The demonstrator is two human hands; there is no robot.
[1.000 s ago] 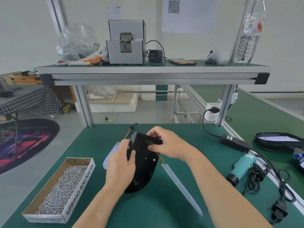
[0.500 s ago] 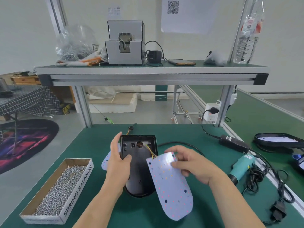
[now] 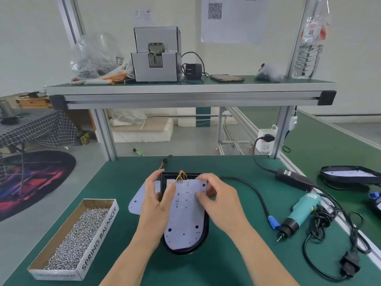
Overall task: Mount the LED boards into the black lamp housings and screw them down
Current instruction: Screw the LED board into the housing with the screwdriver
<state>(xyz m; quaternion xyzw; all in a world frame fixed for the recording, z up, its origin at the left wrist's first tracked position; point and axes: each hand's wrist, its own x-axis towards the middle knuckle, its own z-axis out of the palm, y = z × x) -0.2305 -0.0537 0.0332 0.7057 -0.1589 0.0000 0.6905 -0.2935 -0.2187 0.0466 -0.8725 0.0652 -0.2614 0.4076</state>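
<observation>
- Change from half a second back: the board [image 3: 185, 213] was out to the right of the housing [image 3: 206, 226], tipped up in the right hand alone. It now lies face up over the housing mouth with both hands on it.
- Near left: box of screws [image 3: 76, 238], open and within the left arm's reach, probably kept there for the fastening step.
- Just left of the housing: spare board [image 3: 136, 201], flat on the mat and partly under the left hand, likely waiting for another housing.
- Left hand [image 3: 156, 205]: fingers curl round the housing's far-left wall and the thumb presses on the board's face. I read this as steadying the shell while the board seats.
- The board covers nearly the whole opening. Only the black rim shows, at the near end and on the right. I cannot tell whether it is fully seated.
- Wires [image 3: 181, 175] loop up at the far edge, so the slack is probably being tucked in.
- Right hand [image 3: 222, 205]: thumb and curled fingers pinch the board's far-right corner, apparently nudging it into line.
- Right: screwdriver [image 3: 303, 211] lying on the mat, untouched. No screws are in yet.
- Far right: second housing [image 3: 350, 176], with a board in it.
</observation>
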